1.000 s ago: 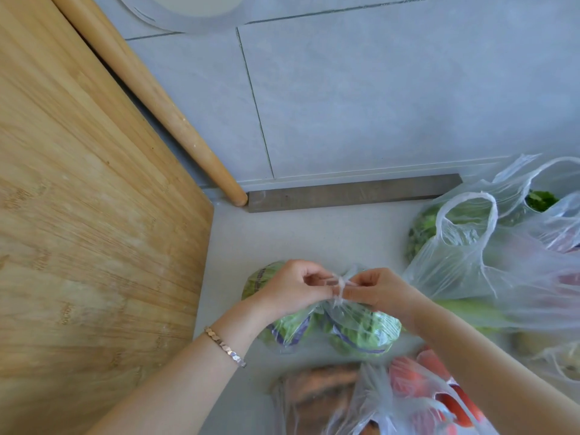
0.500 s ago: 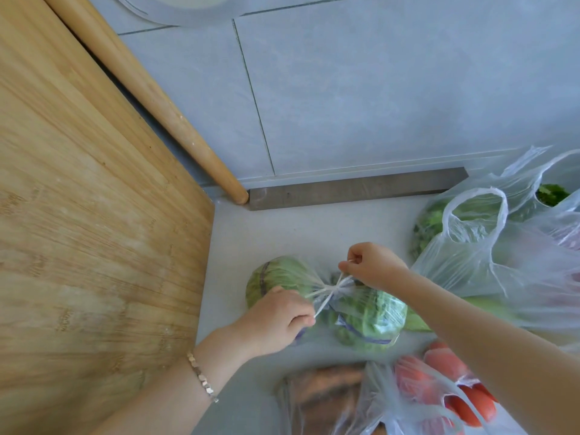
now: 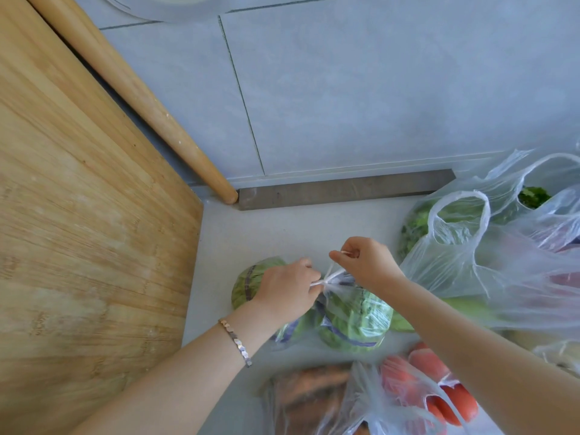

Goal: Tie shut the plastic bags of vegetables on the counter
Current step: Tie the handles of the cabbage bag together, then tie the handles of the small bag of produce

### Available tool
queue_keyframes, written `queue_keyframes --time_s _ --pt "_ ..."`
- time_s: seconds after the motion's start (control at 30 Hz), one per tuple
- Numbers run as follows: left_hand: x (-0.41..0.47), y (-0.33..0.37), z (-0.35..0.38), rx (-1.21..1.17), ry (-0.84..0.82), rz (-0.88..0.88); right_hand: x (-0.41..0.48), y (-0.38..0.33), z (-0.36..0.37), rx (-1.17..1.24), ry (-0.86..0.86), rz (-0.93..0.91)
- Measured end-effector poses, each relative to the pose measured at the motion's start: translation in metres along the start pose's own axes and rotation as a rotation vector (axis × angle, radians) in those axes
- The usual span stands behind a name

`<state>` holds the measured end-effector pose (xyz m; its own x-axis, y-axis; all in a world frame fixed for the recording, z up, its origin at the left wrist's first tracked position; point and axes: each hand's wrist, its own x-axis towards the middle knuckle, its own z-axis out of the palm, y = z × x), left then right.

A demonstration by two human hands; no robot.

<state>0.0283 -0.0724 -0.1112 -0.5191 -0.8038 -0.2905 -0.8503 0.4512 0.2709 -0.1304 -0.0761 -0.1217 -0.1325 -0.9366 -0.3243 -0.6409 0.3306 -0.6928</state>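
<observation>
A clear plastic bag of green vegetables [image 3: 354,318] lies on the pale counter [image 3: 282,233]. Its two handles meet in a small white knot just above it. My left hand [image 3: 285,290] pinches one handle end at the knot. My right hand [image 3: 364,262] is closed on the other handle end, held slightly higher and farther back. Another open bag of leafy greens [image 3: 464,233] stands at the right with its handle loops loose. A bag of red tomatoes [image 3: 433,390] and a bag of brownish vegetables [image 3: 307,394] lie at the near edge.
A large wooden cutting board [image 3: 88,246] leans along the left side, with a wooden rolling pin [image 3: 147,98] behind it against the grey tiled wall [image 3: 376,89]. A grey metal strip [image 3: 345,188] runs along the wall's foot.
Both hands first met at the bag's top, then pulled the handle ends apart. Now the left hand has come back up to the knot and the right hand has drawn closer.
</observation>
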Motion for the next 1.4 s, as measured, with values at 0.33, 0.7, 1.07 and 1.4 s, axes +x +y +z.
queue_keyframes --time_s 0.33,0.7,1.07,1.4 --pt "-0.025 -0.013 -0.019 -0.213 0.143 -0.334 -0.012 -0.012 -0.016 0.033 0.066 -0.083" --pt "-0.029 -0.062 -0.026 -0.388 0.310 -0.529 -0.022 -0.019 -0.003 -0.018 -0.055 -0.100" --pt "-0.068 -0.016 -0.038 0.036 0.132 -0.488 -0.082 -0.023 -0.022 -0.181 -0.241 -0.286" --pt "-0.137 0.085 0.002 0.141 -0.584 -0.255 -0.164 -0.024 -0.055 -0.699 -0.794 -0.147"
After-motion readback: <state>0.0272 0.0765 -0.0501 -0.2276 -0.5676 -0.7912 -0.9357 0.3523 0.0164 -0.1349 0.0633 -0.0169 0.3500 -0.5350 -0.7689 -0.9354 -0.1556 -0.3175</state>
